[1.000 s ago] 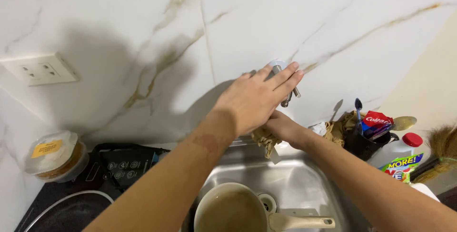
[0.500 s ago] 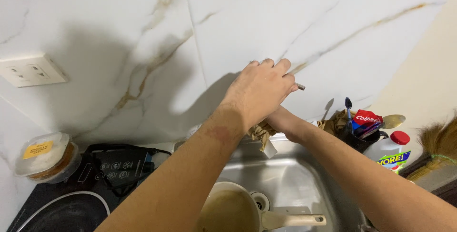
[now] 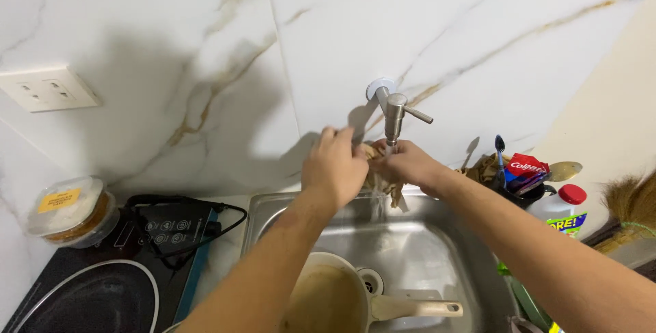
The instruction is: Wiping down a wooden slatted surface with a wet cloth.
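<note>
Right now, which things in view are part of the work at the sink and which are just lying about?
In use:
left hand
right hand
crumpled brown cloth held in both hands
wall-mounted steel tap
stainless steel sink

Lying about:
cream saucepan in the sink
black induction cooker
lidded plastic food tub
red-capped white plastic bottle

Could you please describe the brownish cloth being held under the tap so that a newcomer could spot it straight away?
Start at the steel sink below the marble wall, then find the metal tap above it. Just beneath the spout, the left hand and right hand grip a crumpled tan cloth together. Unlike the similar rag by the dark cup, it hangs in the running water.
</note>
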